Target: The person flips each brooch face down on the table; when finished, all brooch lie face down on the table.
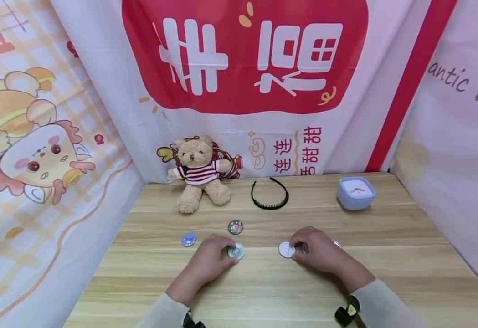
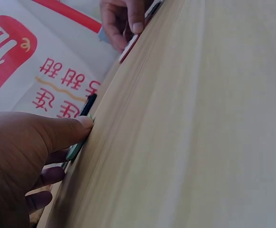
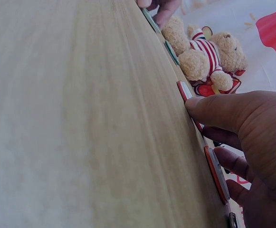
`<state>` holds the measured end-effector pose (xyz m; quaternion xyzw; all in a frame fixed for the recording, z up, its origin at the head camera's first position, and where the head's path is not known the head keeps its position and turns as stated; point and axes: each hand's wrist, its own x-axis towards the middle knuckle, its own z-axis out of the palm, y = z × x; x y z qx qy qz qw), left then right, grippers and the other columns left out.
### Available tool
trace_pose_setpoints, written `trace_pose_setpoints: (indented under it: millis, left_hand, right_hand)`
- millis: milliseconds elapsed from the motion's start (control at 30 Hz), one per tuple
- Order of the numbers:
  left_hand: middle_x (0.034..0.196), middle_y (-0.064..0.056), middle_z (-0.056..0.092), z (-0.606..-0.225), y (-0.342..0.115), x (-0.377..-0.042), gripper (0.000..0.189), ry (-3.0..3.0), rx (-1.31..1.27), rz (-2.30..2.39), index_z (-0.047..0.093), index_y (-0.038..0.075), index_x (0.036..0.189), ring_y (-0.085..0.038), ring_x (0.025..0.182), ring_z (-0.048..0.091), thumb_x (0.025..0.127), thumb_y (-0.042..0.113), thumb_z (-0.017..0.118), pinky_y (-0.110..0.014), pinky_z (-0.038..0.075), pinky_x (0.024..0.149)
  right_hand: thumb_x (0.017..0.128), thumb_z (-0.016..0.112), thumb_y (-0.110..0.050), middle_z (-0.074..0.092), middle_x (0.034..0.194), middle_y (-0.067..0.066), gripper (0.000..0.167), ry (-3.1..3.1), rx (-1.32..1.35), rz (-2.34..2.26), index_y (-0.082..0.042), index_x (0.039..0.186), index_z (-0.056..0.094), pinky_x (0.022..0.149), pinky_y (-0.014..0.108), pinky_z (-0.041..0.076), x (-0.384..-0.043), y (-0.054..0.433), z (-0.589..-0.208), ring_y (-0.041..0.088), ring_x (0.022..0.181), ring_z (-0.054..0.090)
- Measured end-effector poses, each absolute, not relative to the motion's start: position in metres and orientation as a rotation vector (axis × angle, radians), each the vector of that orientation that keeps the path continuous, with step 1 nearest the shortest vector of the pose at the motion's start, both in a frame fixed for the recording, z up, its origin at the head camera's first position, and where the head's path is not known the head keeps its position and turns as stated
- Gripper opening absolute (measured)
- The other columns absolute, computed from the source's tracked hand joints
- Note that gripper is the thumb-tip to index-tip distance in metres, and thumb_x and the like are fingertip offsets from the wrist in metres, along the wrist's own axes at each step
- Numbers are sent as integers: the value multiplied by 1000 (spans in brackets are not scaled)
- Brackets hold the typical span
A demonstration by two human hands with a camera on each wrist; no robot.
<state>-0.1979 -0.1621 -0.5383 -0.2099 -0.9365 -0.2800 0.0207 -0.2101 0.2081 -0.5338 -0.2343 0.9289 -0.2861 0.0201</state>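
Observation:
My left hand (image 1: 211,258) pinches a round green pin badge (image 1: 236,251) by its edge between thumb and fingers, down at the tabletop. To the right, my right hand (image 1: 317,250) grips another round badge (image 1: 286,249), white back up, with a red rim that shows in the right wrist view. Under the curled fingers of that hand sits a second red-rimmed badge (image 3: 215,175), and a further badge (image 1: 337,244) is mostly hidden behind the hand. A dark patterned badge (image 1: 235,227) and a purple one (image 1: 188,239) lie near my left hand.
At the back of the wooden table (image 1: 263,291) a teddy bear (image 1: 199,173) in a striped shirt leans against the printed cloth. A black toothed headband (image 1: 269,206) lies beside it. Farther right stands a blue square clock (image 1: 356,193). Cloth walls border the table.

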Motion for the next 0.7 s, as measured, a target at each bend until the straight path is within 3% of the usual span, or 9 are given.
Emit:
trace_pose_setpoints:
  millis: [400, 700]
  left_hand:
    - [129, 6, 78, -547, -116, -211, 34, -2831, -821, -858, 80, 21, 120, -20, 127, 68, 92, 36, 90, -45, 51, 118]
    - [129, 4, 79, -548, -109, -213, 34, -2799, -881, -811, 81, 20, 120, -19, 126, 70, 91, 35, 91, -44, 48, 121]
  right_hand:
    - [92, 90, -26, 74, 121, -13, 22, 2875, -722, -902, -33, 110, 78, 113, 52, 55, -210, 209, -534, 20, 126, 65]
    - [93, 89, -26, 75, 121, -12, 21, 2866, -704, -898, -33, 110, 79, 115, 54, 53, -210, 208, -531, 22, 127, 65]
